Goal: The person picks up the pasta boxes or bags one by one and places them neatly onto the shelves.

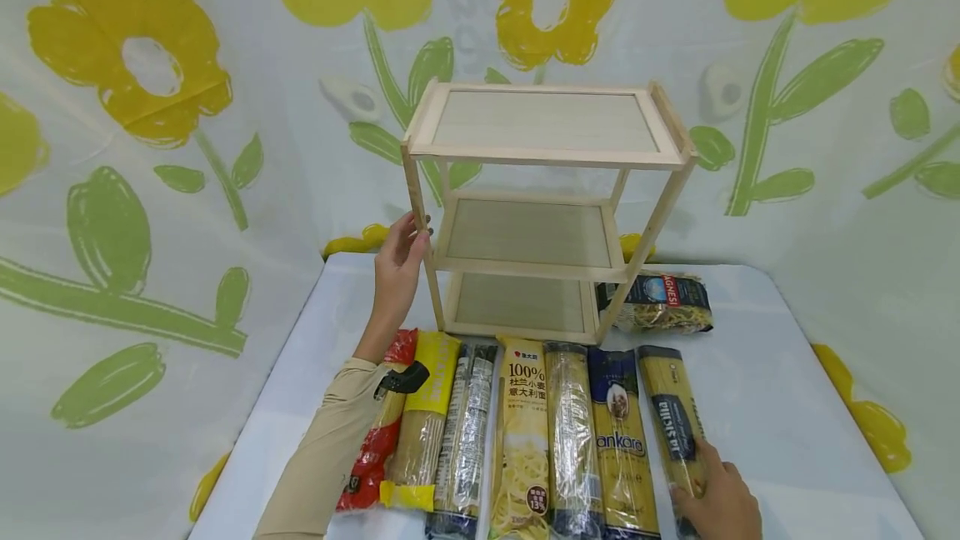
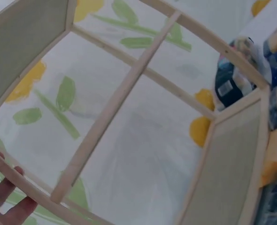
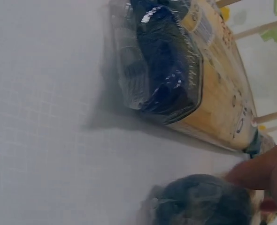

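A: Where is the dark-labelled pasta pack (image 1: 679,415)?
B: It is at the right end of the row of packs. Your right hand (image 1: 722,500) grasps its near end, with the thumb on one side and the fingers on the other.

A: What does your left hand (image 1: 399,265) hold?
B: It grasps the left front post of the wooden rack (image 1: 540,119), below the top shelf. The three-tier rack stands upright, ahead of your right hand and to its left.

A: Which items lie between your hands?
B: Leftward from your right hand, you find the ankara pack (image 1: 621,448), a clear pack (image 1: 573,432), the cream "100%" pack (image 1: 522,432), a silvery pack (image 1: 465,432) and a yellow-topped pack (image 1: 427,440). A red-ended pack (image 1: 369,465) lies partly under your left sleeve (image 1: 322,448).

A: And beyond your right hand?
B: The AGNESI pack (image 1: 667,302) lies farther out, partly behind the rack's right front post. The white table (image 1: 787,407) carries everything; a flowered backdrop (image 1: 255,32) surrounds its far edge.
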A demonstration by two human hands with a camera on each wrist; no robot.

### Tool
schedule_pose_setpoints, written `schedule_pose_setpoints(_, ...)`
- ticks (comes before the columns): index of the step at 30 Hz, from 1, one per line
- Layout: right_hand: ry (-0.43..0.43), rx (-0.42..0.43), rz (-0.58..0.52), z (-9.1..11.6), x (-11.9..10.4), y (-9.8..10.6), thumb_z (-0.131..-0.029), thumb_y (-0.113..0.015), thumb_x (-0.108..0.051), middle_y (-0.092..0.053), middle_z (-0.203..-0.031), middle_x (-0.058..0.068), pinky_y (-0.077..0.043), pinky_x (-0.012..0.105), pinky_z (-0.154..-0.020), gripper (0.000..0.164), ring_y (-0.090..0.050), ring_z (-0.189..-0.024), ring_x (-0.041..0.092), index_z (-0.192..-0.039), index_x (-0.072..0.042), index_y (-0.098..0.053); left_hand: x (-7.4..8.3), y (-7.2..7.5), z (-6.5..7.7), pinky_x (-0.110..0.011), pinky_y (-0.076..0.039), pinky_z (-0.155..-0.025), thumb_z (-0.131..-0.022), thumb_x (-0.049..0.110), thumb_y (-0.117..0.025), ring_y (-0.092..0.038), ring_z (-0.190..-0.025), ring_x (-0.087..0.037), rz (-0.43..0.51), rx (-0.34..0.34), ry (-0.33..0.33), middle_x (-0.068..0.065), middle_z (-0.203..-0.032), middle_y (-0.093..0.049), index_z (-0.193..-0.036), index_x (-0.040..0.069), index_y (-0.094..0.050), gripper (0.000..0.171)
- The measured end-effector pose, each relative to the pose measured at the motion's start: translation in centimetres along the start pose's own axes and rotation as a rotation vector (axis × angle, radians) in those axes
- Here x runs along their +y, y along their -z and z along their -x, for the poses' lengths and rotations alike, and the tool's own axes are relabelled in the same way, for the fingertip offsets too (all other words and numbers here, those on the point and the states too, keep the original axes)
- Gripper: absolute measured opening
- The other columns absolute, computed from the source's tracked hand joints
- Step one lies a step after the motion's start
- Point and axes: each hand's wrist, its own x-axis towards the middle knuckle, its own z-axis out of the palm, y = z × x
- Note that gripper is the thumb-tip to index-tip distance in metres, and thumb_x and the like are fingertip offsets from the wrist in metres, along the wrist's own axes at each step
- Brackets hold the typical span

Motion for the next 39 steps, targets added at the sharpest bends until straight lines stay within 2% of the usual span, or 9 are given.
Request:
schedule_pose_setpoints(3,0.001,0.021,-0.045,0.0,0.2,0.3,-0.072,-0.074,-0.02,-0.056,-0.087,0.027,-0.043,0.039,-0.052,0.077,-0.053,-0.061,0.024,-0.134,0.005,-0.037,-0.1,-0.2,-0.7,-0.032,-0.049,-0.087,-0.097,0.001,-0.05,-0.058,-0.1,-0.049,-0.005,0.027,-0.045,-0.031,-0.115,-0.058,-0.13,-0.008,-0.049,0.035)
schedule_pose_setpoints(6,-0.008,0.034,-0.112,0.2,0.4,0.5,-0.072,-0.07,-0.014,-0.058,-0.083,0.023,-0.039,0.037,-0.047,0.071,-0.046,-0.051,0.021,-0.134,0.005,-0.039,-0.2,-0.2,-0.9,-0.032,-0.051,-0.079,-0.096,0.0,-0.052,-0.061,-0.092,-0.048,-0.066,0.049,-0.06,-0.029,-0.107,-0.062,-0.126,-0.008,-0.053,0.031)
schedule_pose_setpoints(11,-0.052,0.109,-0.194,0.9,0.3,0.2,-0.075,-0.069,-0.01,-0.052,-0.067,0.009,-0.03,0.033,-0.045,0.065,-0.033,-0.046,0.017,-0.133,0.004,-0.043,-0.3,-0.2,-1.1,-0.043,-0.051,-0.074,-0.094,-0.001,-0.054,-0.063,-0.089,-0.045,-0.109,0.042,-0.082,-0.029,-0.105,-0.063,-0.124,-0.009,-0.054,0.03)
schedule_pose_setpoints(15,-0.073,0.186,-0.208,1.3,-0.2,0.4,-0.076,-0.073,-0.011,-0.054,-0.075,0.022,-0.034,0.036,-0.049,0.059,-0.043,-0.052,0.023,-0.127,0.005,-0.048,-0.2,-0.2,-1.2,-0.045,-0.051,-0.07,-0.094,-0.001,-0.055,-0.063,-0.089,-0.045,-0.111,0.048,-0.093,-0.029,-0.103,-0.063,-0.123,-0.01,-0.055,0.03)
schedule_pose_setpoints(17,-0.076,0.204,-0.209,1.4,-0.5,0.9,-0.076,-0.074,-0.011,-0.056,-0.086,0.031,-0.036,0.038,-0.05,0.057,-0.049,-0.056,0.026,-0.125,0.005,-0.049,-0.3,-0.3,-1.3,-0.04,-0.051,-0.068,-0.094,-0.001,-0.055,-0.064,-0.088,-0.044,-0.115,0.059,-0.097,-0.028,-0.102,-0.064,-0.121,-0.01,-0.056,0.029)
schedule_pose_setpoints(22,-0.108,0.223,-0.224,1.6,-1.1,2.5,-0.075,-0.077,-0.01,-0.057,-0.097,0.037,-0.043,0.042,-0.053,0.057,-0.057,-0.065,0.035,-0.124,0.003,-0.052,-0.5,-0.3,-1.2,-0.026,-0.05,-0.068,-0.093,-0.001,-0.056,-0.064,-0.086,-0.042,-0.132,0.072,-0.12,-0.027,-0.101,-0.065,-0.119,-0.01,-0.058,0.028)
schedule_pose_setpoints(26,-0.138,0.252,-0.249,1.9,-1.5,4.0,-0.073,-0.079,-0.01,-0.059,-0.095,0.036,-0.045,0.042,-0.052,0.059,-0.058,-0.061,0.032,-0.124,0.003,-0.053,-0.6,-0.3,-1.2,-0.023,-0.049,-0.069,-0.092,-0.002,-0.056,-0.064,-0.086,-0.042,-0.123,0.075,-0.131,-0.027,-0.101,-0.065,-0.119,-0.009,-0.058,0.028)
schedule_pose_setpoints(35,-0.155,0.346,-0.273,2.7,-3.5,8.8,-0.073,-0.081,-0.01,-0.06,-0.1,0.035,-0.043,0.03,-0.047,0.061,-0.059,-0.057,0.025,-0.126,0.001,-0.055,-0.7,-0.3,-1.1,-0.025,-0.051,-0.071,-0.092,-0.001,-0.057,-0.065,-0.087,-0.041,-0.13,0.085,-0.121,-0.026,-0.101,-0.066,-0.121,-0.01,-0.057,0.03)
schedule_pose_setpoints(39,-0.147,0.375,-0.256,2.5,-4.5,11.2,-0.074,-0.081,-0.013,-0.058,-0.108,0.034,-0.04,0.023,-0.047,0.065,-0.062,-0.07,0.033,-0.131,0.0,-0.053,-0.8,-0.3,-1.0,-0.029,-0.052,-0.072,-0.093,-0.001,-0.057,-0.065,-0.087,-0.04,-0.143,0.097,-0.108,-0.026,-0.102,-0.066,-0.123,-0.01,-0.056,0.032)
